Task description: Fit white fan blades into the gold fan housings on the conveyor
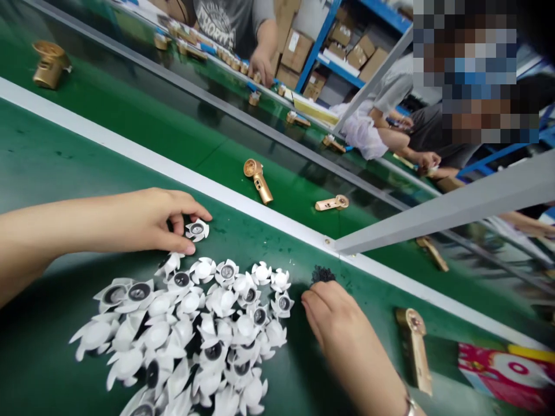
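My left hand (171, 219) has its thumb and fingers around a small white fan blade wheel (198, 230) with a dark hub, just above the far edge of a heap. That heap of white fan blade wheels (221, 300) lies on the green table, some with hubs up and some turned over. Over to the right, my right hand (336, 315) points down with its fingertips pressed together at a little pile of tiny black parts (323, 274). Whatever those fingertips pinch is hidden.
A gold handheld fan body (415, 349) lies right of my right hand, beside a pink packet (505, 370). Beyond the white rail (217, 199), more gold fan bodies (259, 180) sit on the green belt. A grey post (416, 216) rises at right. Other people work across the belt.
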`<state>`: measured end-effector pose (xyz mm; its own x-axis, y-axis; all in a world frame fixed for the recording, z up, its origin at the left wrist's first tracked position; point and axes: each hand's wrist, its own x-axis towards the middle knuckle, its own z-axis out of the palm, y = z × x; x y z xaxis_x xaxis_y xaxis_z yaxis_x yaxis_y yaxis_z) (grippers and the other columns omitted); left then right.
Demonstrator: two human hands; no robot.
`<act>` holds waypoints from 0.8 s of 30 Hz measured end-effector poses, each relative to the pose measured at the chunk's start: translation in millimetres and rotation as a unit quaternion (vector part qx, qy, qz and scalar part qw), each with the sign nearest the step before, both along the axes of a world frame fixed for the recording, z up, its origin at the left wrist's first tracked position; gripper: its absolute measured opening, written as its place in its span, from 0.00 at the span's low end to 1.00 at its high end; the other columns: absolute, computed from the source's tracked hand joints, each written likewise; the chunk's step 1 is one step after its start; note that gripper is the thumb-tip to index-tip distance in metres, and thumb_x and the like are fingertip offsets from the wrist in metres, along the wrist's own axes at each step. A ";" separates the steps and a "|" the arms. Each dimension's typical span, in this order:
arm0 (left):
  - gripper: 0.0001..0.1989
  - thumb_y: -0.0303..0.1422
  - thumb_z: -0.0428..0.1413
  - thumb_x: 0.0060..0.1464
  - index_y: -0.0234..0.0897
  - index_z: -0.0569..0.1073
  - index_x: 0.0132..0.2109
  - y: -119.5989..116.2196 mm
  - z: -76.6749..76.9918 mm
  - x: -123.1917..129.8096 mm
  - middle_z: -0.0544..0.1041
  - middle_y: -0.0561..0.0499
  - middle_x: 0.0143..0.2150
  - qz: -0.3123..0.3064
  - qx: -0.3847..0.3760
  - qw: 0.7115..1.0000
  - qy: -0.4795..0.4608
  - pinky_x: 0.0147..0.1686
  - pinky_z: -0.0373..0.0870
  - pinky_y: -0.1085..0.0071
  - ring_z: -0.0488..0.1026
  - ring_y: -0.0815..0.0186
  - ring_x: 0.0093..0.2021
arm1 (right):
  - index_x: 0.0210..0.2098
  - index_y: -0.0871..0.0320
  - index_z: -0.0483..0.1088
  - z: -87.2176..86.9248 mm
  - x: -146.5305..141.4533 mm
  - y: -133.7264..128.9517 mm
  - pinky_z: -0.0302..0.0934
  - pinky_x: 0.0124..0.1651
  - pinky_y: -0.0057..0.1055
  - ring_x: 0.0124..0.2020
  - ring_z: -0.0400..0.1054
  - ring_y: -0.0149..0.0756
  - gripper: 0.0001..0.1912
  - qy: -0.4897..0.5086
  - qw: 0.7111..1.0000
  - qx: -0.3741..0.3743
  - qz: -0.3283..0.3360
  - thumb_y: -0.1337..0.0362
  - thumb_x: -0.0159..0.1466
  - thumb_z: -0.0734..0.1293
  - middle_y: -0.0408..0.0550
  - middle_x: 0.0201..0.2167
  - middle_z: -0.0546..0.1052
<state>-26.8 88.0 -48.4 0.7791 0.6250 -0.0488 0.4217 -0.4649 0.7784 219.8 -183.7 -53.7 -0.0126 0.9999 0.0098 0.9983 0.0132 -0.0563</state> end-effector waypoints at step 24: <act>0.10 0.34 0.69 0.40 0.33 0.80 0.29 -41.5 23.4 9.4 0.72 0.54 0.23 -0.061 0.067 0.981 -0.171 0.24 0.63 0.76 0.69 0.71 0.24 | 0.35 0.54 0.66 43.5 -68.4 116.4 0.60 0.33 0.24 0.32 0.66 0.29 0.05 0.275 0.953 0.103 0.073 0.70 0.67 0.62 0.43 0.32 0.71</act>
<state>-17.4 46.6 -24.9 0.8050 0.5093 0.3043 0.0820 -0.6035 0.7932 151.3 -67.3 -10.2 -0.0875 0.9638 0.2518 0.8054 0.2172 -0.5515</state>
